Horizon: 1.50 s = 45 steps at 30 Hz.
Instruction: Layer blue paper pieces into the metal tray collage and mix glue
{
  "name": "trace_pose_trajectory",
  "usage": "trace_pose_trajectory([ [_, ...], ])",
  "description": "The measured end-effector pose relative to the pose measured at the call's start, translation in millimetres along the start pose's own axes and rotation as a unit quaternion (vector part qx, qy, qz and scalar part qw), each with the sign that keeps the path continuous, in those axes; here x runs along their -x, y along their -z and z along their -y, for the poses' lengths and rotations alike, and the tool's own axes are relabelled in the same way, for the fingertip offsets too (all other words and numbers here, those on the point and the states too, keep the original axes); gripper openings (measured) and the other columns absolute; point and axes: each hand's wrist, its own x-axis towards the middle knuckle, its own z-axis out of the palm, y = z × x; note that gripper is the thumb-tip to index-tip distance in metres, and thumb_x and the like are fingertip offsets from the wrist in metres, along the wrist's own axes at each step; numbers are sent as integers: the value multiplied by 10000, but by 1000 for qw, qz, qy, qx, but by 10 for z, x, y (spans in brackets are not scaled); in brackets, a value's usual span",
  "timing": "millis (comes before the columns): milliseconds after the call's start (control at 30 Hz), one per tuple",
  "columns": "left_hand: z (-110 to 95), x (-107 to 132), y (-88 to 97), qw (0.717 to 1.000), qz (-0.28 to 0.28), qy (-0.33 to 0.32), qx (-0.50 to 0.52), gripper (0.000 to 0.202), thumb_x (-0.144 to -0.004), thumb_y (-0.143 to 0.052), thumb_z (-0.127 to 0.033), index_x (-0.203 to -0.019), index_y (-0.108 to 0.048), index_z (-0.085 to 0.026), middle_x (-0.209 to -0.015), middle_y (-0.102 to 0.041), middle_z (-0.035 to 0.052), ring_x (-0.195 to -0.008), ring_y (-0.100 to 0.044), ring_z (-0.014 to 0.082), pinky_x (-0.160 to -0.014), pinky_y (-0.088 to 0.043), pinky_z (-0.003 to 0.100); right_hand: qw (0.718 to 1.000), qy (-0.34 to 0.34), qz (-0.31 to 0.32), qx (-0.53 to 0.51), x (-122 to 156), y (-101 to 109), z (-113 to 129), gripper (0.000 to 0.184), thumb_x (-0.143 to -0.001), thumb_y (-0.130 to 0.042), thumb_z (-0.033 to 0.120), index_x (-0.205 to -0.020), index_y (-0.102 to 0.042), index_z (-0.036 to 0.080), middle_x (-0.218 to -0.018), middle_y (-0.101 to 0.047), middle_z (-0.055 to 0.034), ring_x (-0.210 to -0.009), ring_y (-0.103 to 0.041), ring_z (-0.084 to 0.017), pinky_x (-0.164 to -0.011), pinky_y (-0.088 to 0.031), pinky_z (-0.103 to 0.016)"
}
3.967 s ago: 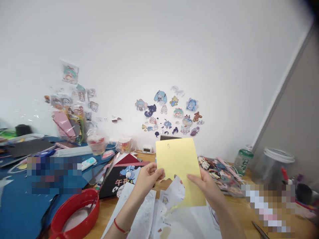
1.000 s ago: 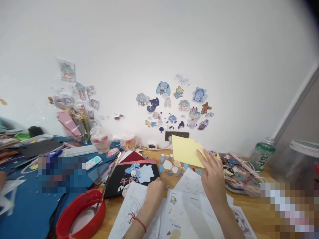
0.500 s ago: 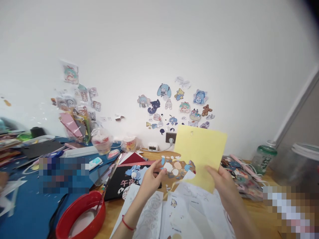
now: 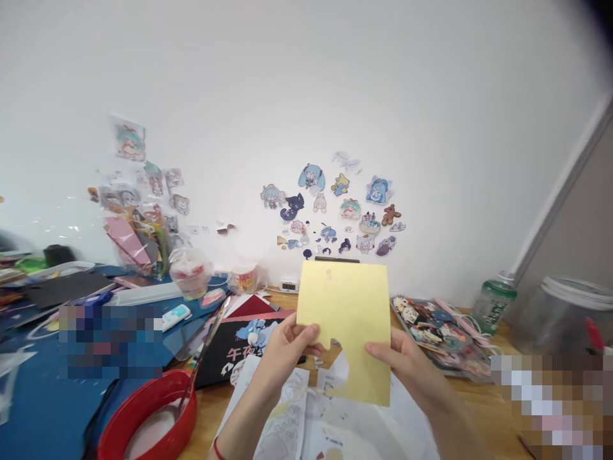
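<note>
Both my hands hold up a sheet of yellow paper (image 4: 347, 300) above the desk. It has a ragged cut-out along its lower left and a small mark or hole near the top. My left hand (image 4: 292, 342) pinches its left edge, thumb in front and fingers behind. On the right edge, my right hand (image 4: 402, 358) grips it with the thumb on the front. Below lie white printed sheets (image 4: 287, 415) with line drawings, partly hidden by the yellow paper and my forearms.
A red ring-shaped container (image 4: 184, 415) stands at the lower left, beside a black booklet (image 4: 215, 351). To the right are a pile of cut-outs (image 4: 435, 332), a green-capped jar (image 4: 495, 303) and a clear tub (image 4: 565, 319). Paper characters (image 4: 378, 190) are stuck on the wall.
The yellow paper has moved left and slightly down, and now hides the cut pieces behind it. My left hand, empty before, has closed on its left edge. The view has shifted slightly.
</note>
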Motion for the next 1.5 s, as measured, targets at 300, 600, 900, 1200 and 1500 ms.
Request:
trace_pose_trajectory([
  [300, -37, 53, -25, 999, -5, -26, -29, 434, -687, -658, -383, -1024, -520, -146, -980, -641, 101, -818, -622, 218, -641, -501, 280, 997, -37, -36, 64, 53, -81, 105, 622, -666, -617, 585, -1124, -564, 167, -972, -669, -111, -781, -641, -251, -652, -504, -340],
  [600, 100, -40, -18, 990, -115, -62, -45, 638, -605, -721, -341, -1135, -397, -197, -959, -603, 83, -802, -621, 220, -661, -507, 307, 989, -102, 59, 94, 146, -110, 173, 557, -623, -656, 561, -1019, -608, 172, -948, -671, -95, -809, -644, -270, -689, -523, -360],
  [900, 121, -71, 72, 945, -119, -193, -235, 179, -760, -565, -322, -876, -611, -192, -907, -601, 53, -857, -563, 192, -753, -438, 292, 988, -99, 61, 102, 125, -69, 158, 568, -632, -629, 594, -985, -602, 149, -966, -664, -105, -786, -646, -250, -660, -518, -324],
  [1200, 320, -236, 251, 906, -158, -187, -344, 174, -816, -462, -303, -803, -582, -178, -839, -548, 38, -683, -530, 141, -552, -408, 228, 980, -99, -64, 160, 136, 153, 173, 468, -668, -609, 533, -949, -610, 159, -813, -690, -71, -679, -641, -217, -551, -488, -267],
  [1500, 839, -402, 368, 897, -74, -69, -430, 231, -745, -464, -125, -770, -687, -182, -822, -648, 56, -801, -575, 201, -741, -402, 287, 954, -95, -176, 223, 111, 410, 153, 395, -714, -572, 495, -964, -626, 194, -745, -691, -61, -641, -631, -237, -546, -494, -290],
])
